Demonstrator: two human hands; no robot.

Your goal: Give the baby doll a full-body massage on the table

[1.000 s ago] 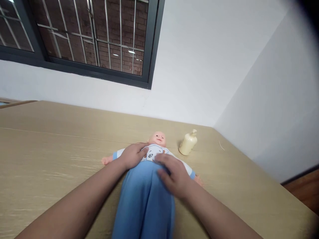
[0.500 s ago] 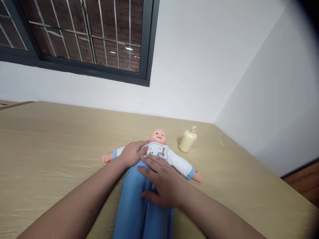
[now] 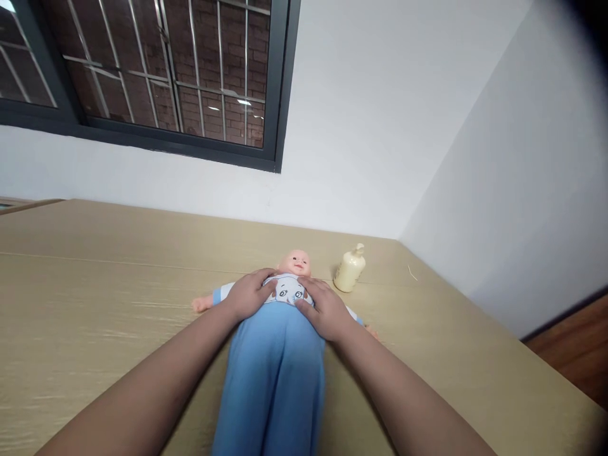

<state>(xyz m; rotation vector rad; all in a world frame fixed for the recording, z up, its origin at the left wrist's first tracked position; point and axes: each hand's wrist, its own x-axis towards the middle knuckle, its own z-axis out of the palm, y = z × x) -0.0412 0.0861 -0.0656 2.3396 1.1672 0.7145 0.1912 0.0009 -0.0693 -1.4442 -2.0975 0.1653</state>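
Your left fingers point(image 3: 260, 288) and right fingers point(image 3: 314, 296) lie loosely spread on the doll point(image 3: 287, 291), its printed chest between them (face-up on the worktop point(image 3: 118, 304)); whether they grip, you can't quite tell.

You're facing a wide, lt. brown table point(image 3: 109, 335) w/ a thin seam running across its far part and pale streaks showing on the L side. A doll point(image 3: 289, 285) is lying on its back nr. the middle, head pointing to the far edge, arms spreading out to both sides, legs stretching toward you. It's wearing a white top point(image 3: 288, 286) w/ a cartoon face & blue cuffs, plus blue pants point(image 3: 273, 373). A cream pump bottle point(image 3: 350, 271) is standing upright just R of the doll's head, not touching it. Farther R, nr. the table's edge, a thin pale strand point(image 3: 412, 273) is lying by itself.
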